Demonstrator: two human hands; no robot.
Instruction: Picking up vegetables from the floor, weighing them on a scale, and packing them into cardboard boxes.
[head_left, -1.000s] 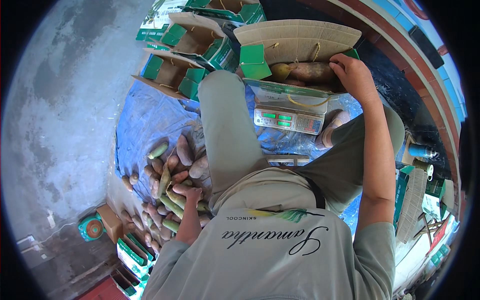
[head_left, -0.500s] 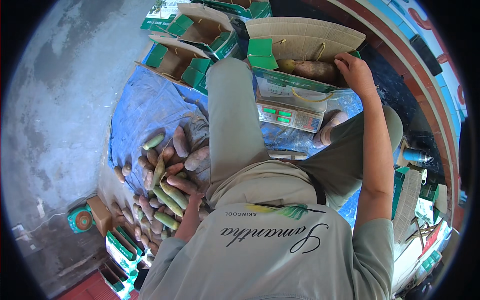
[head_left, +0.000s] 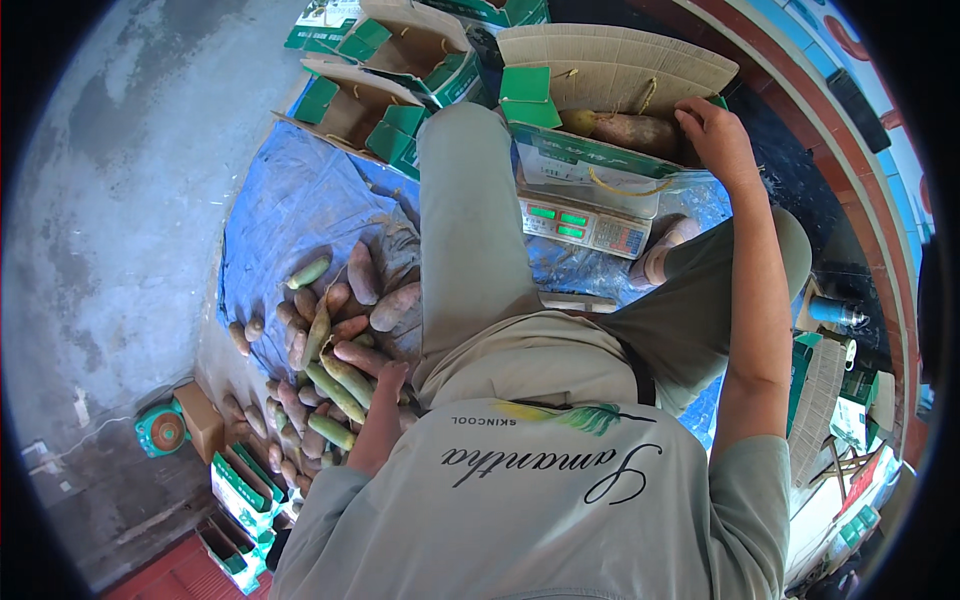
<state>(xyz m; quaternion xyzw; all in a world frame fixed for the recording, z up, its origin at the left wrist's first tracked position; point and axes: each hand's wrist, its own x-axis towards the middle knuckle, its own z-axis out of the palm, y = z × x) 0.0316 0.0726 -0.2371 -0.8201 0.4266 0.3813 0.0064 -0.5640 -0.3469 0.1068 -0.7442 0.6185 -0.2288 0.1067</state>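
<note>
A green and brown carton (head_left: 590,155) stands open at the front right, on a scale (head_left: 582,224) with lit green displays. Large radishes (head_left: 634,134), brownish-red with a greenish end, lie inside it. Over the carton's right end, my right hand (head_left: 716,140) bends its fingers, gripping the edge there; part of the end flap is hidden. My left hand (head_left: 391,378) reaches down beside my hip to the pile and touches the near end of a reddish radish (head_left: 360,356). Its fingers are mostly hidden. Green radishes (head_left: 336,390) lie close by.
Two open cartons (head_left: 355,105) (head_left: 415,45) stand beyond my left knee. A blue tarp (head_left: 290,190) spreads under the pile. More cartons (head_left: 240,495) stand at the lower left near a green round device (head_left: 160,432). A blue bottle (head_left: 835,311) is at the right.
My left hand has moved forward onto the reddish radish's end. My right hand stays at the carton's right end. The whole view has shifted slightly.
</note>
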